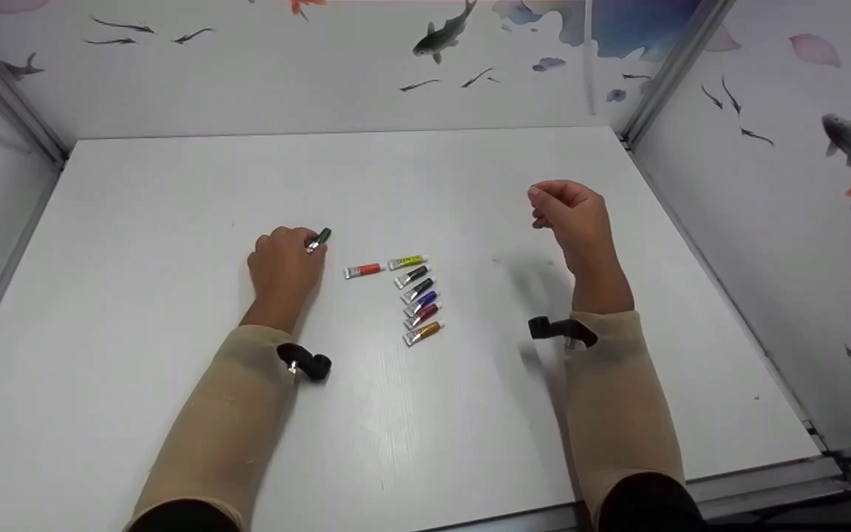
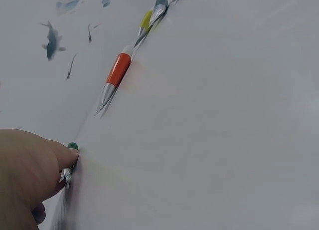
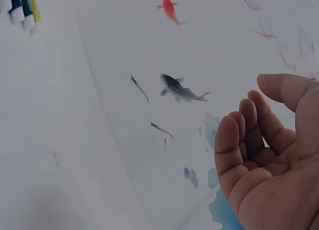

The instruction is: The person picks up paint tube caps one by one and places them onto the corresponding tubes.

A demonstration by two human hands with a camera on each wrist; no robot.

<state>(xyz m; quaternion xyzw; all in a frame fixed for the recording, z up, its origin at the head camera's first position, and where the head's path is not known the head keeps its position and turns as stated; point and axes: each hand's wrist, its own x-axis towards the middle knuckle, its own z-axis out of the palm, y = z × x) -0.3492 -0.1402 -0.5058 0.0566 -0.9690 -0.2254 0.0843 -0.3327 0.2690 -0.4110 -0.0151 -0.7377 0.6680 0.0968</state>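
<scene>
My left hand (image 1: 282, 267) is low over the white table, left of the other tubes, and pinches a small green paint tube (image 1: 320, 239) between thumb and fingers. In the left wrist view, the green end of that tube (image 2: 73, 145) pokes out past a fingertip; its silver part is mostly hidden. Closest to this hand lies an orange paint tube (image 1: 364, 270), beside a yellow-green tube (image 1: 407, 261). My right hand (image 1: 575, 222) hovers above the table's right side. Its fingers are loosely bent, the thumb stands apart from them, and nothing is held (image 3: 269, 165).
Below the yellow-green tube runs a slanted column of more paint tubes: a dark green one (image 1: 412, 277), a dark blue one, a purple one (image 1: 422, 304), a red one (image 1: 422, 316) and an ochre one (image 1: 424, 333). Panels with painted fish (image 1: 443, 33) wall the table in.
</scene>
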